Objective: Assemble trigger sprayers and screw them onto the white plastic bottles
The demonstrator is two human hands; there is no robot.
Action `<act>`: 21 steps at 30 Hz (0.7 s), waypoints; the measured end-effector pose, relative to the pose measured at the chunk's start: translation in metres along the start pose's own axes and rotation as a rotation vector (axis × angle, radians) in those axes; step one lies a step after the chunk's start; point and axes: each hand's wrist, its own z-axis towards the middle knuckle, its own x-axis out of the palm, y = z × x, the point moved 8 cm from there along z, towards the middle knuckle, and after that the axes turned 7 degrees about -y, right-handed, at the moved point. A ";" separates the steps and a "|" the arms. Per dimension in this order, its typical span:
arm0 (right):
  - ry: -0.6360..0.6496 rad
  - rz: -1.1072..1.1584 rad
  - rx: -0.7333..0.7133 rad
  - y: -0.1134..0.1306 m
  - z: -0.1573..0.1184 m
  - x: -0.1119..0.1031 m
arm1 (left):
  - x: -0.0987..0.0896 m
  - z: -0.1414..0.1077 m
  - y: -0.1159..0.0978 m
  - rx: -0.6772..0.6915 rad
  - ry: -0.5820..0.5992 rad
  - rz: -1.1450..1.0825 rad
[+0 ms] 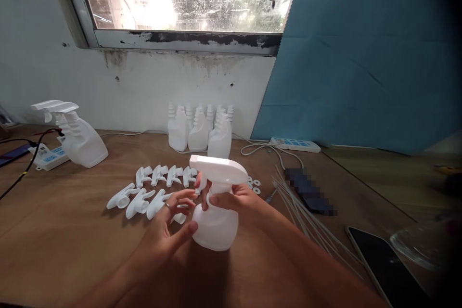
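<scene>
A white spray bottle (215,228) with its trigger head on stands upright in front of me, nozzle toward the left. Around its neck my right hand (233,198) is closed, with fingers at the trigger. My left hand (176,219), a ring on one finger, has its fingers apart at the bottle's left side. Its thumb tip reaches the bottle's lower body; whether it presses there I cannot tell. Behind the left hand, loose white trigger heads (136,203) lie in two rows, some partly hidden by that hand. Small white rings (256,183) lie just right of the bottle's head.
Several headless white bottles (178,130) stand by the wall. Spray bottles with heads (84,142) stand at the left beside a power strip (50,156). Thin white tubes (303,216), a phone (388,264), a clear round container (415,245) and another power strip (296,144) lie to the right.
</scene>
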 end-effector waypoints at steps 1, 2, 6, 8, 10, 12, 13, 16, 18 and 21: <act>-0.022 0.018 -0.015 0.001 -0.001 -0.002 | 0.002 -0.005 0.003 -0.018 0.016 0.008; -0.046 0.044 -0.027 0.002 -0.002 -0.005 | 0.005 -0.009 0.006 -0.037 0.044 0.019; -0.060 0.172 -0.043 0.009 -0.011 -0.008 | 0.011 -0.020 0.015 -0.113 0.155 0.118; -0.013 0.195 -0.046 0.015 -0.015 -0.002 | 0.009 -0.023 0.017 -0.135 0.152 0.195; 0.004 0.216 -0.081 0.022 -0.018 0.004 | 0.005 -0.025 0.011 -0.096 0.133 0.258; -0.027 0.244 -0.113 0.028 -0.020 0.006 | 0.002 -0.028 0.000 -0.018 0.123 0.296; -0.048 0.249 -0.106 0.028 -0.020 0.007 | -0.001 -0.029 -0.004 0.012 0.118 0.314; -0.068 0.176 -0.023 0.023 -0.020 0.004 | -0.018 -0.029 -0.017 0.086 0.075 0.380; -0.083 0.075 -0.016 0.019 -0.021 -0.006 | -0.040 -0.024 -0.025 0.128 0.018 0.406; -0.135 -0.061 -0.037 0.006 -0.027 -0.033 | -0.101 -0.003 -0.026 0.022 -0.220 0.387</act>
